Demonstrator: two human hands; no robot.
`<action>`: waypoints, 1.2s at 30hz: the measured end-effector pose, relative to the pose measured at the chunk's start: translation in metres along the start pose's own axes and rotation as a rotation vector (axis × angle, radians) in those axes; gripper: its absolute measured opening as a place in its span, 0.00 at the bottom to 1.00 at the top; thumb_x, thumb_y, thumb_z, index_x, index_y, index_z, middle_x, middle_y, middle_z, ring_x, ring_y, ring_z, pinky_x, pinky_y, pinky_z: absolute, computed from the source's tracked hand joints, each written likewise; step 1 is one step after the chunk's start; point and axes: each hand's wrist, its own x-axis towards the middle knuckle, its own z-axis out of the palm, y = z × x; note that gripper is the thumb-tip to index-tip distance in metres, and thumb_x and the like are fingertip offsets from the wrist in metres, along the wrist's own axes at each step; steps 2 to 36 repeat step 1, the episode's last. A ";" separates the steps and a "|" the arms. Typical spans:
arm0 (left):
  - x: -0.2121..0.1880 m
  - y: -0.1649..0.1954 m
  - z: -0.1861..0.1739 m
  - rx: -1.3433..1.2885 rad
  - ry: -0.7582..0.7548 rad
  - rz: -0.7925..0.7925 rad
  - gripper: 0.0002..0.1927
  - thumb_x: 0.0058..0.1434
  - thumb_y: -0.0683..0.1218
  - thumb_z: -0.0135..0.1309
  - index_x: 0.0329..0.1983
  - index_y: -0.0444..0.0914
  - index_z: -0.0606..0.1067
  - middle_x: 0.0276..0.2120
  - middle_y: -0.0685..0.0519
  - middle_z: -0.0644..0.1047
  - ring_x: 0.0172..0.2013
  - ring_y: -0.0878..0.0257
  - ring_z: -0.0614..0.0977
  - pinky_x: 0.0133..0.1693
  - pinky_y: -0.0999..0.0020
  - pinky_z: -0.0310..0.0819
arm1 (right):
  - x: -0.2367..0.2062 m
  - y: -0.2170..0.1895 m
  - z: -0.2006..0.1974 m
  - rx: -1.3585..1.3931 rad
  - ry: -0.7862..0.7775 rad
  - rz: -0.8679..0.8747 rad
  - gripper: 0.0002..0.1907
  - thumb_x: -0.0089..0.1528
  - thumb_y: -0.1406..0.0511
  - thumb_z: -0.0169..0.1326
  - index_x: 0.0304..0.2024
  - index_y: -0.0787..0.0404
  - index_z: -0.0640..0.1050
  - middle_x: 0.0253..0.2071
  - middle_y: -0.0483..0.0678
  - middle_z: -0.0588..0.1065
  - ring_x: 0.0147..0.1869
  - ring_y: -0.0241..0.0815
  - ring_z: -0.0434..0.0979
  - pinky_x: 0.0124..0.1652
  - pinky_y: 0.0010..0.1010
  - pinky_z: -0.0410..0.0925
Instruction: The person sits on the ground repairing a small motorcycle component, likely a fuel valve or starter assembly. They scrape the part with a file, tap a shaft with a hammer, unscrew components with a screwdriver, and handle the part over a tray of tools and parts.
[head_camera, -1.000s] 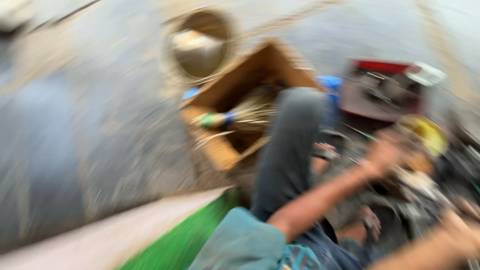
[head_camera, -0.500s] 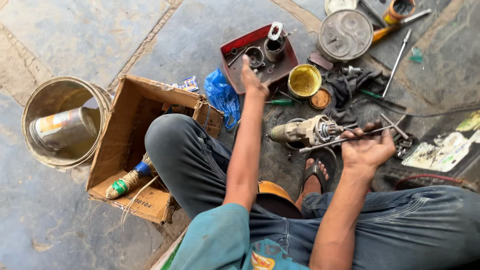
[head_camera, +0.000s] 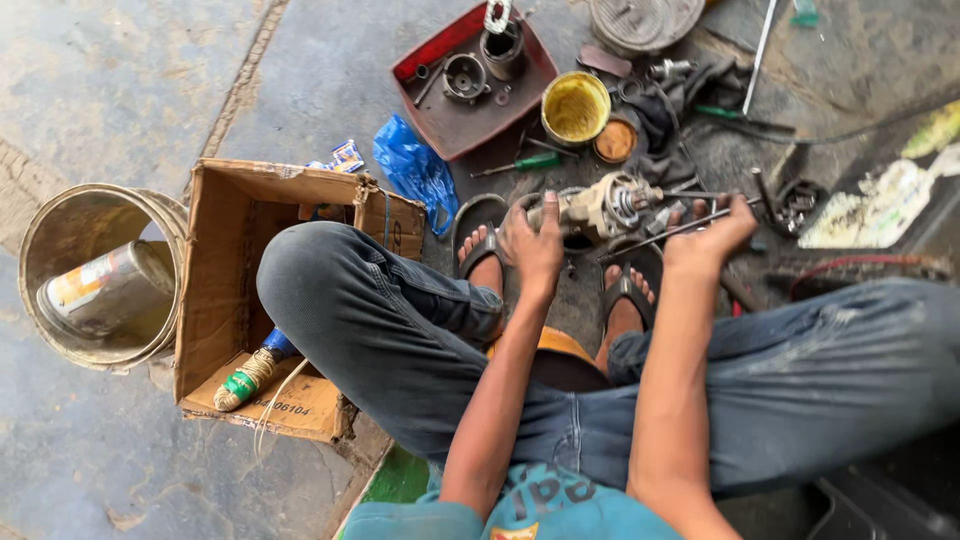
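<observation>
Half a second ago my left hand (head_camera: 533, 245) was stretched out toward the red tray (head_camera: 440, 120) at about twelve o'clock. Now I have drawn it back and laid it on the near end of the greasy motor part (head_camera: 598, 207), just above my sandalled foot. My right hand (head_camera: 708, 238) has shifted a little too, and now grips the thin metal rod (head_camera: 668, 230) closer to the motor's three o'clock side.
</observation>
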 end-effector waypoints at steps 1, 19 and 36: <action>-0.007 -0.003 0.002 -0.007 -0.013 -0.007 0.28 0.65 0.62 0.51 0.52 0.35 0.77 0.54 0.41 0.77 0.61 0.44 0.69 0.66 0.46 0.48 | -0.023 0.026 -0.002 0.003 0.014 -0.008 0.06 0.63 0.55 0.52 0.35 0.46 0.72 0.36 0.34 0.69 0.39 0.37 0.69 0.41 0.44 0.63; -0.007 -0.003 0.002 -0.007 -0.013 -0.007 0.28 0.65 0.62 0.51 0.52 0.35 0.77 0.54 0.41 0.77 0.61 0.44 0.69 0.66 0.46 0.48 | -0.023 0.026 -0.002 0.003 0.014 -0.008 0.06 0.63 0.55 0.52 0.35 0.46 0.72 0.36 0.34 0.69 0.39 0.37 0.69 0.41 0.44 0.63; -0.007 -0.003 0.002 -0.007 -0.013 -0.007 0.28 0.65 0.62 0.51 0.52 0.35 0.77 0.54 0.41 0.77 0.61 0.44 0.69 0.66 0.46 0.48 | -0.023 0.026 -0.002 0.003 0.014 -0.008 0.06 0.63 0.55 0.52 0.35 0.46 0.72 0.36 0.34 0.69 0.39 0.37 0.69 0.41 0.44 0.63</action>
